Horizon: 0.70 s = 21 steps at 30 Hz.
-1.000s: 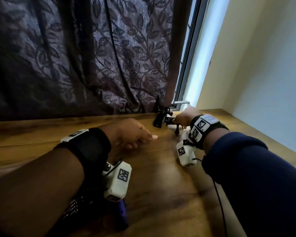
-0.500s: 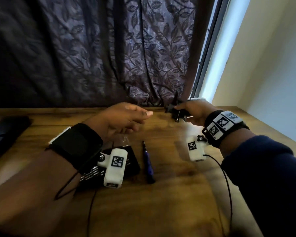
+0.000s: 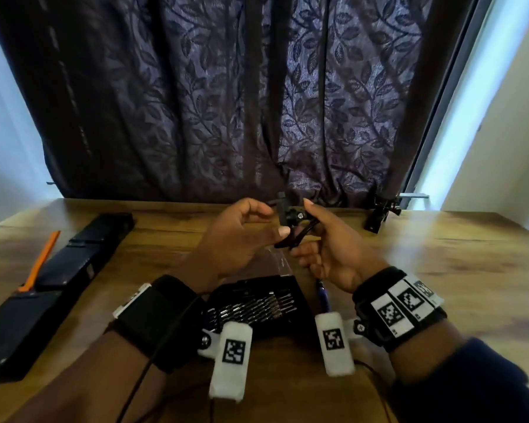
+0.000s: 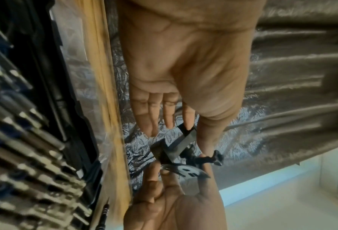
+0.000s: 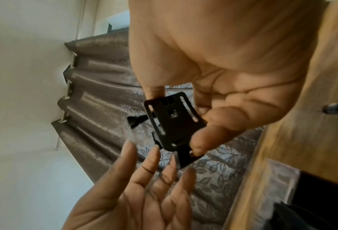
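A small black mount [image 3: 292, 219] with a slotted plate [image 5: 174, 123] and a thumbscrew is held above the wooden table [image 3: 440, 270], in front of the curtain. My right hand [image 3: 310, 230] grips the plate between thumb and fingers. My left hand [image 3: 269, 222] meets it from the left. In the left wrist view its thumb and forefinger pinch the block end of the mount [image 4: 184, 140], and the other fingers lie straight. The right wrist view shows those fingers spread beside the plate.
An open black case of screwdriver bits [image 3: 257, 303] lies under my wrists, with a blue screwdriver [image 3: 322, 296] to its right. Flat black boxes [image 3: 83, 248] and an orange tool [image 3: 40, 261] are at the left. Another black mount [image 3: 379, 212] stands at the back right.
My right hand has carried the mount from the back right corner to the middle. My left hand has risen and taken hold of its other end. The view has swung left.
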Tool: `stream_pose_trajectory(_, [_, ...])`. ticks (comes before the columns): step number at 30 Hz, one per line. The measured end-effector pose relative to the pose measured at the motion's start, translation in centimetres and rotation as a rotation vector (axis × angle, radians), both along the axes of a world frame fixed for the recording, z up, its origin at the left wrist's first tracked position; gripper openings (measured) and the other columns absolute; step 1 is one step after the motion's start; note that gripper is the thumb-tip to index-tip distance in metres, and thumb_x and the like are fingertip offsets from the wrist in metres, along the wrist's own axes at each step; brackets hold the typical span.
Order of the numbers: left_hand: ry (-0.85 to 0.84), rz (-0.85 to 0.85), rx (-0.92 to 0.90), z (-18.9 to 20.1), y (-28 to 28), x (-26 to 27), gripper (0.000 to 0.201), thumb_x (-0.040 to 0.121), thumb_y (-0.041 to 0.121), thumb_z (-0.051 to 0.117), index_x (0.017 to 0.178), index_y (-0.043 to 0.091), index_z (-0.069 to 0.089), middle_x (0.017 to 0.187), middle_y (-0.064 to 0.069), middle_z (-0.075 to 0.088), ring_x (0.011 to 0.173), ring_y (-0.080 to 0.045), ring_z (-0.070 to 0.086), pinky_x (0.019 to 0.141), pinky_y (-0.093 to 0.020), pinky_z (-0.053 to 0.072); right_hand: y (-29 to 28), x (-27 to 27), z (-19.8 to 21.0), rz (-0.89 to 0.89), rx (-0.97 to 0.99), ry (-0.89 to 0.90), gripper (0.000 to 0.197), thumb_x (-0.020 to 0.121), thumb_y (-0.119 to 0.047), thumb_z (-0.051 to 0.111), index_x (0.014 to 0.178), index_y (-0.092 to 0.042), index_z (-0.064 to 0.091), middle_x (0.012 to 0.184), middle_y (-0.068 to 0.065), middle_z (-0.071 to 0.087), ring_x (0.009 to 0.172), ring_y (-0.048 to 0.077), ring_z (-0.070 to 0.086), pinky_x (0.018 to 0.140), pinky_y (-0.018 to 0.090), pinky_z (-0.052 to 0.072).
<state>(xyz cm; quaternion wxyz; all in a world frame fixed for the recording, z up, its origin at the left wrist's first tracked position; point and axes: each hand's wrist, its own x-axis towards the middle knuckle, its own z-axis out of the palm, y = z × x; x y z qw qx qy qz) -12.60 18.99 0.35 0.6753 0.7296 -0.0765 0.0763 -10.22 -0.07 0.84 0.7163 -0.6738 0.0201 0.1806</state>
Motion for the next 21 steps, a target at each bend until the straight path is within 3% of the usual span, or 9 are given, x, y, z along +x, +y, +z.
stream_pose_trajectory(3, [-0.093,0.073,0.031,-0.5,0.0,0.3,0.060,0.056,0.040,0.096,0.104,0.036,0.060,0.102,-0.001,0.076,0.098,-0.023,0.075,0.083,-0.046,0.062,-0.2,-0.4,-0.6,0.056,0.036,0.011,0.063,0.084,-0.078,0.054,0.087,-0.017,0.072,0.071,0.012,0.066,0.052,0.018,0.056,0.043,0.020,0.034])
stream_pose_trajectory(5, [-0.158,0.088,0.103,-0.5,0.0,0.1,0.069,0.062,0.038,0.097,0.116,0.042,0.055,0.101,0.004,0.074,0.090,-0.017,0.076,0.080,-0.039,0.063,-0.3,-0.4,-1.0,0.081,0.049,0.011,0.065,0.082,-0.080,0.053,0.092,-0.018,0.070,0.073,0.012,0.067,0.053,0.019,0.056,0.044,0.021,0.034])
stream_pose_trajectory(9, [-0.176,0.058,0.118,-0.8,-0.1,0.0,0.085,0.072,0.029,0.094,0.142,0.039,0.047,0.097,0.004,0.073,0.082,-0.006,0.071,0.082,-0.036,0.061,-0.1,-0.5,-1.3,0.122,0.057,-0.006,0.066,0.079,-0.082,0.054,0.087,-0.018,0.072,0.073,0.012,0.065,0.053,0.019,0.056,0.047,0.023,0.032])
stream_pose_trajectory(12, [-0.062,-0.001,0.054,-1.2,-0.5,0.1,0.098,0.067,0.040,0.092,0.150,0.036,0.040,0.095,0.005,0.077,0.088,-0.010,0.074,0.082,-0.035,0.059,-0.1,-0.6,-1.5,0.130,0.068,-0.016,0.070,0.082,-0.082,0.051,0.095,-0.015,0.070,0.072,0.012,0.064,0.053,0.019,0.056,0.047,0.023,0.033])
stream_pose_trajectory(14, [0.043,-0.091,0.008,-0.9,-0.9,-0.3,0.071,0.077,0.038,0.082,0.140,0.026,0.053,0.097,0.003,0.080,0.090,-0.012,0.076,0.074,-0.029,0.058,-0.1,-0.7,-1.5,0.129,0.084,-0.013,0.070,0.083,-0.082,0.050,0.098,-0.015,0.068,0.071,0.013,0.064,0.052,0.019,0.057,0.044,0.021,0.034])
stream_pose_trajectory(16, [0.101,-0.151,-0.025,-0.5,-1.4,-1.0,0.030,0.092,0.029,0.072,0.118,0.017,0.069,0.092,0.003,0.079,0.086,-0.010,0.076,0.070,-0.027,0.061,-0.1,-0.8,-1.5,0.126,0.091,-0.012,0.069,0.084,-0.081,0.047,0.088,-0.017,0.070,0.069,0.012,0.064,0.051,0.019,0.056,0.043,0.020,0.034])
stream_pose_trajectory(17, [0.112,-0.163,-0.040,-0.5,-1.4,-1.1,0.020,0.096,0.026,0.068,0.112,0.016,0.071,0.088,0.004,0.079,0.083,-0.010,0.075,0.071,-0.027,0.062,0.0,-0.8,-1.4,0.129,0.087,-0.014,0.069,0.085,-0.082,0.045,0.084,-0.017,0.071,0.069,0.012,0.064,0.050,0.020,0.056,0.043,0.020,0.033])
stream_pose_trajectory(21, [0.101,-0.147,-0.110,-0.8,-1.4,-0.9,0.009,0.099,0.020,0.067,0.105,0.017,0.073,0.085,0.002,0.077,0.075,-0.009,0.075,0.062,-0.026,0.060,0.3,-1.0,-1.4,0.070,0.010,-0.047,0.078,0.087,-0.084,0.039,0.091,-0.014,0.074,0.064,0.010,0.063,0.049,0.020,0.056,0.043,0.021,0.032])
